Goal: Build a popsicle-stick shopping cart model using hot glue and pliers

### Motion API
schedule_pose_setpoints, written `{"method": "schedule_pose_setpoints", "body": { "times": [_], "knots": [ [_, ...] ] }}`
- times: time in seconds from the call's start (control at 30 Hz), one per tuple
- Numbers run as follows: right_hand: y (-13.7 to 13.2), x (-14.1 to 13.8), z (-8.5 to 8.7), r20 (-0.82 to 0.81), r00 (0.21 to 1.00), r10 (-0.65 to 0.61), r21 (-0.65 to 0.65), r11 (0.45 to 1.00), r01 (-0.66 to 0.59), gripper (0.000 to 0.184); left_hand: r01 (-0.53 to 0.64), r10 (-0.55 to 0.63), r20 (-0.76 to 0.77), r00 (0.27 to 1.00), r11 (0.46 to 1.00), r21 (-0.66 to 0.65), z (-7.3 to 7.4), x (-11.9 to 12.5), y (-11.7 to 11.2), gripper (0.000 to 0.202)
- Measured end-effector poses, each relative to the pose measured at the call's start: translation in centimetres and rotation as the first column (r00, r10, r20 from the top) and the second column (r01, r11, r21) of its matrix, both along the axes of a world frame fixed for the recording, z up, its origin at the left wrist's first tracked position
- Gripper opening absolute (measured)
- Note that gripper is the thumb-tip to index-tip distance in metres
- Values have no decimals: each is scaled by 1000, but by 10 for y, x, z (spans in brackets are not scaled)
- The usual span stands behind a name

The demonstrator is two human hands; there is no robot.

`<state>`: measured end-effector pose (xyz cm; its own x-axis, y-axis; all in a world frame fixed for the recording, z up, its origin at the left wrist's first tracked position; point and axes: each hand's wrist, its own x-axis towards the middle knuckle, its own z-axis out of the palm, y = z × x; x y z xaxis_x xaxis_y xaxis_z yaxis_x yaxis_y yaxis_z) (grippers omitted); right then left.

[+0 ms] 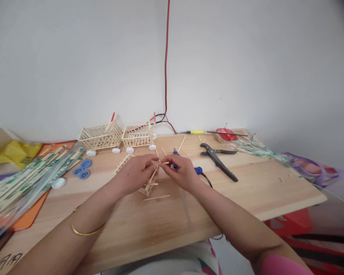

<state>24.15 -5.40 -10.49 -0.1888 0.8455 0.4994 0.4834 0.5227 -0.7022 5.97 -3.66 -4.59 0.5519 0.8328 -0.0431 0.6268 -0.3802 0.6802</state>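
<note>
My left hand [134, 173] is closed in a pinch at a small frame of thin wooden sticks [149, 188], part of which it covers. Opposite it, fingertips almost touching, my right hand [180, 172] pinches a short wooden stick [165, 163] at the top of that frame. One loose stick [157, 197] lies on the wooden table just in front. Behind the hands stand two finished-looking stick carts, a larger one [100, 136] and a smaller one [138, 136], with white wheels and red handle bars. A blue glue gun [175, 153] is partly hidden behind my right hand.
Black cutters [220, 160] lie to the right, near a red-lined bowl [226, 135] and a yellow-handled tool [196, 132]. Blue caps [84, 174], a white cap [59, 183] and packaged sticks [31, 179] are on the left. A cable [166, 57] hangs down the wall.
</note>
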Motion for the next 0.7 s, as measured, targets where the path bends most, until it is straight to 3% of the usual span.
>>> {"method": "schedule_pose_setpoints", "body": {
  "times": [0.1, 0.3, 0.7],
  "knots": [
    [1, 0, -1, -9, 1000, 8, -6, 1000, -8, 11, -38, 39, 27, 999, 999, -21, 0, 0, -1, 38],
    [0, 0, 0, -16, 1000, 3, 10, 1000, -3, 10, 34, -34, -2, 999, 999, 26, -2, -2, 1, 34],
    [1, 0, 0, 2, 1000, -2, 10, 1000, 2, 9, 52, -54, 27, 998, 997, 59, -2, -2, 0, 36]
  ]
}}
